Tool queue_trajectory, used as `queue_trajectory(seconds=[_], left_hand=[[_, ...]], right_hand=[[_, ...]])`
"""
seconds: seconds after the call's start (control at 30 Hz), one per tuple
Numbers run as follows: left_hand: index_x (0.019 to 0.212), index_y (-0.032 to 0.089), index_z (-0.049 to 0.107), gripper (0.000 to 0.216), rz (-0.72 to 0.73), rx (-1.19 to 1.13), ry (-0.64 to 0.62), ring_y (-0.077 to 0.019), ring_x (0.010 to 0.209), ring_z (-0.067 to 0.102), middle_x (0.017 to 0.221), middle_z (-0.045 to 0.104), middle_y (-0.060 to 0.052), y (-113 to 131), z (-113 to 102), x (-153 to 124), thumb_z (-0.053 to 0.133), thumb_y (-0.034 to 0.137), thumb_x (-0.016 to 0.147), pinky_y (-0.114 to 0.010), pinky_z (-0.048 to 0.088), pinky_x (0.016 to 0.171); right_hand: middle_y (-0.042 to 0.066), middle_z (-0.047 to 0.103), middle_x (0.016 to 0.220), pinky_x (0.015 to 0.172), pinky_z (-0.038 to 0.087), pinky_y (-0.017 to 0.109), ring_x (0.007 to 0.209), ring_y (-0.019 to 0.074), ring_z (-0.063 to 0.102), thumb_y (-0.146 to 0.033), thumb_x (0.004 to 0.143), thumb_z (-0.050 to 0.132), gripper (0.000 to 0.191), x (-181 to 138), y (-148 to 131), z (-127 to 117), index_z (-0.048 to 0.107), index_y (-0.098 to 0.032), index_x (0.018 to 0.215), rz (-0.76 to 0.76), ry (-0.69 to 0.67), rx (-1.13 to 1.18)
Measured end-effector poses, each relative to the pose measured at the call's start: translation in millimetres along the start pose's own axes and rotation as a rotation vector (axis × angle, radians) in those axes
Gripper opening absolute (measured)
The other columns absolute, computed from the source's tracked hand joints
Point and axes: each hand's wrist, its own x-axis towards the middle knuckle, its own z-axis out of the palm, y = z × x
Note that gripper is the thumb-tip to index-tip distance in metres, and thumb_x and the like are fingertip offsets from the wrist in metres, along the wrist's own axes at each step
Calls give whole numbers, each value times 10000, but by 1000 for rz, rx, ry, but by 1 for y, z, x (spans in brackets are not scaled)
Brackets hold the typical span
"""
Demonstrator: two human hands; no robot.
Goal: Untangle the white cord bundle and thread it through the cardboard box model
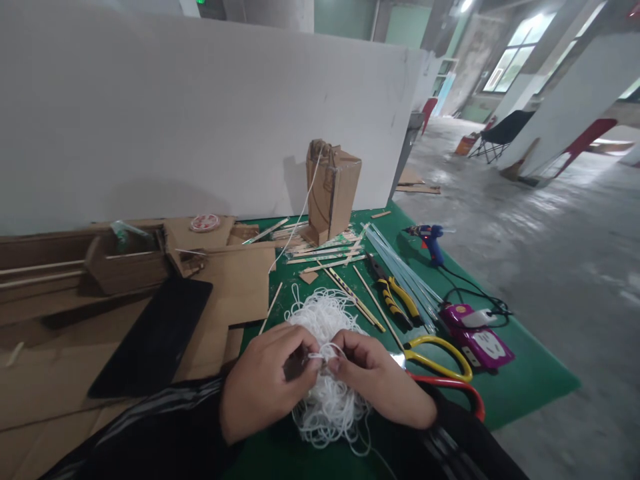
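Observation:
A tangled heap of white string [325,320] lies on the green mat [525,380] near the front edge. My left hand [265,387] and my right hand [380,380] meet over it, both pinching strands of the string between thumb and fingers. One strand runs from the heap up to a small upright cardboard box [333,190] at the back of the mat. Part of the heap is hidden under my hands.
Yellow-handled scissors [437,353], red-handled scissors [465,393], pliers [395,297], wooden sticks [330,253], clear glue sticks [405,273], a blue glue gun [430,240] and a purple power strip [477,337] lie right of the string. Cardboard pieces [235,280] and a black panel [155,337] lie left. A white wall board [200,113] stands behind.

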Motion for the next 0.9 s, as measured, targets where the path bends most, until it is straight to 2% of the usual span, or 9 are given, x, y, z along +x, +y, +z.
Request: queue_trajectory(seconds=[0.1,0.2,0.37,0.43,0.5,0.57,0.67,0.77,0.9], left_hand=[[789,214,558,65,-3,56,13,-153,672,595,726,627,22,-2,2,-1,519,194,837,-258,418,604],[811,215,545,71,42,144,53,-160,731,630,808,661,13,-2,3,-3,501,164,834,-268,443,640],[769,200,536,134,302,369,203,-188,810,613,902,654,-38,-5,4,-6,483,105,847,-306,457,709],[755,197,532,172,420,353,170,-182,808,605,871,663,-31,-7,5,-6,469,73,857,-302,460,722],[767,198,531,186,465,294,108,-169,795,612,871,676,-21,-11,6,-6,454,64,869,-292,463,719],[812,202,534,166,425,233,80,-167,822,634,899,685,-17,-14,8,-6,447,74,873,-288,467,731],[852,214,520,121,264,95,49,-159,858,657,915,688,-1,-15,9,-5,451,118,880,-275,474,755],[822,222,508,95,92,-26,6,-149,805,656,875,682,15,-12,8,-4,467,198,904,-258,474,712],[819,218,520,95,-42,-97,-44,-147,749,637,826,667,19,-6,4,0,484,244,903,-254,463,679]], right_hand=[[-45,416,669,533,267,226,600,92,333,-527,834,652,395,0,1,0,502,-163,793,18,11,4],[-47,411,673,541,271,226,607,92,333,-489,845,648,361,0,4,-1,507,-160,802,19,16,0],[-51,418,668,540,270,225,601,89,337,-470,841,651,347,0,5,-1,503,-162,785,30,8,7],[-54,426,660,528,263,221,587,85,337,-493,820,670,371,0,4,-1,502,-165,779,57,-10,37],[-52,436,660,529,264,220,590,85,344,-505,803,688,388,0,3,-1,505,-165,763,64,-23,42],[-47,446,667,542,274,222,601,87,355,-506,804,686,390,0,3,-2,511,-161,754,59,-23,30],[-44,456,676,553,284,224,607,88,366,-493,821,668,373,1,4,-2,520,-155,769,53,-28,15],[-44,449,682,546,275,224,603,86,352,-487,830,656,367,0,4,-3,513,-152,782,57,-37,15],[-39,457,690,555,286,225,610,87,360,-487,831,657,367,-1,4,-3,520,-150,786,55,-30,6]])
